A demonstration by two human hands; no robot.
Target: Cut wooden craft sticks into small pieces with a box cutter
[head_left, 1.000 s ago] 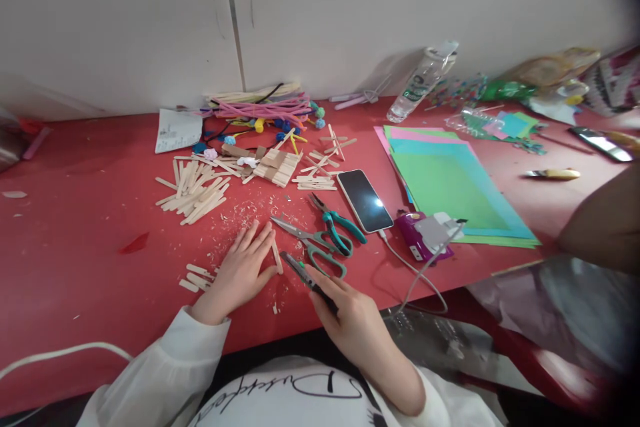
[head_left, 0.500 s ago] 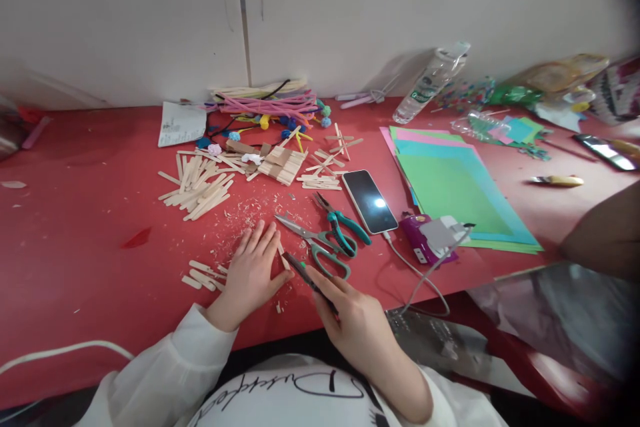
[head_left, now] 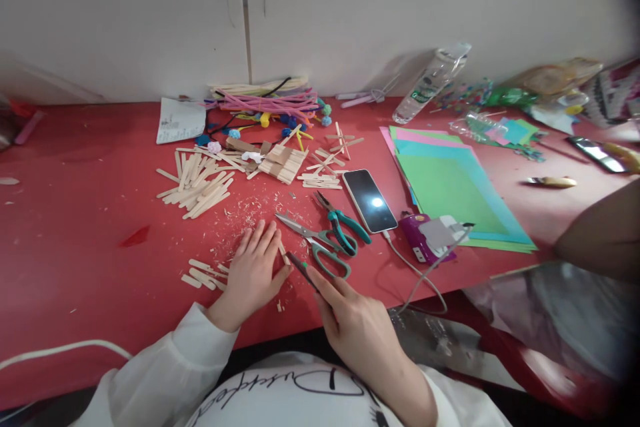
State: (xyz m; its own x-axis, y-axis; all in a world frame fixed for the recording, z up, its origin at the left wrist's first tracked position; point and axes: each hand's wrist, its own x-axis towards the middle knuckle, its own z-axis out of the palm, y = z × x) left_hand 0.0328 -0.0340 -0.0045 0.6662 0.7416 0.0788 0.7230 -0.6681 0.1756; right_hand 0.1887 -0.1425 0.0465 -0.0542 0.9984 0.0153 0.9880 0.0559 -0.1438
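Near the worktop's (head_left: 100, 267) front edge, the left hand (head_left: 255, 277) lies flat, fingers extended, thumb spread, seemingly pinning a stick (head_left: 282, 251) to steady it. The right hand's (head_left: 355, 320) fingers wrap a knife (head_left: 301, 270), probably for control, its tip at the stick. Scissors (head_left: 295, 225) lie just beside.

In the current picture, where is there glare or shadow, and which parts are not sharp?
Head view: a bright glare spot on the phone; head view: soft shadow beside the bottle, on the white panel; head view: right edge dark and blurred; head view: the cutter in the right hand shows little fine detail.
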